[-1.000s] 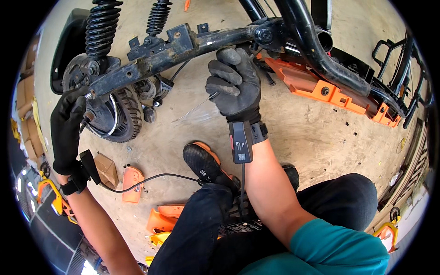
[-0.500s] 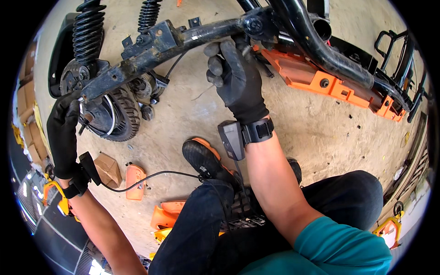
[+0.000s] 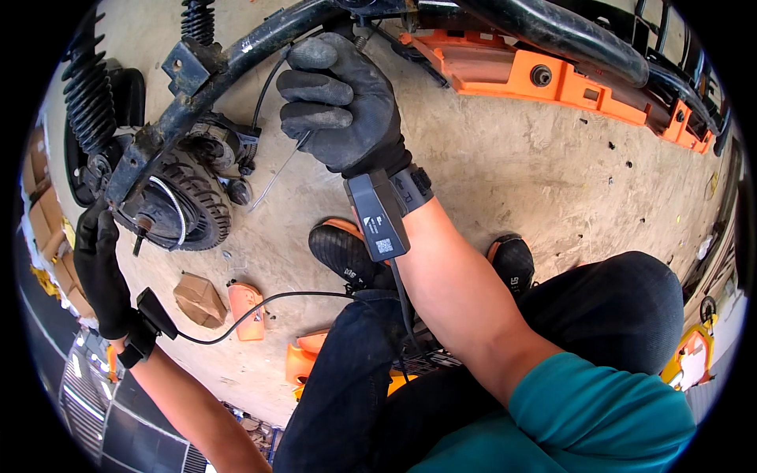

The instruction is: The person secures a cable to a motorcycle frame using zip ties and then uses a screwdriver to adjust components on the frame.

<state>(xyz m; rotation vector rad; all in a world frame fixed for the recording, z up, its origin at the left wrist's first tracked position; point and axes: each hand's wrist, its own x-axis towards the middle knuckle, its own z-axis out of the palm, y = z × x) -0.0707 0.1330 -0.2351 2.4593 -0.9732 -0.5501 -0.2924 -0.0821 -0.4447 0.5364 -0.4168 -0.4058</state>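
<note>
My right hand (image 3: 339, 102), in a black glove, is closed in the middle, just below the black frame tube (image 3: 272, 35). A thin metal wire (image 3: 274, 180) runs out from under its curled fingers and hangs down to the left. A small metal spring (image 3: 360, 42) shows at the top of this hand. My left hand (image 3: 101, 264), gloved too, is at the far left with its fingers drawn together at the tube's lower end (image 3: 118, 191); what they pinch is hidden. Beside it are a knobby tyre wheel (image 3: 206, 201) and a silver braided loop (image 3: 175, 206).
Black coil springs (image 3: 88, 102) stand at the upper left. An orange plastic panel (image 3: 505, 75) lies at the upper right under black tubing. A brown cardboard box (image 3: 200, 299) and an orange piece (image 3: 247, 311) lie on the floor. A black cord (image 3: 292, 295) links my wrist devices.
My view has shifted, and the frame sits higher and farther left. My right hand is lower along the tube, its fingers curled tighter, with more wire showing. My left hand stays by the tube's end.
</note>
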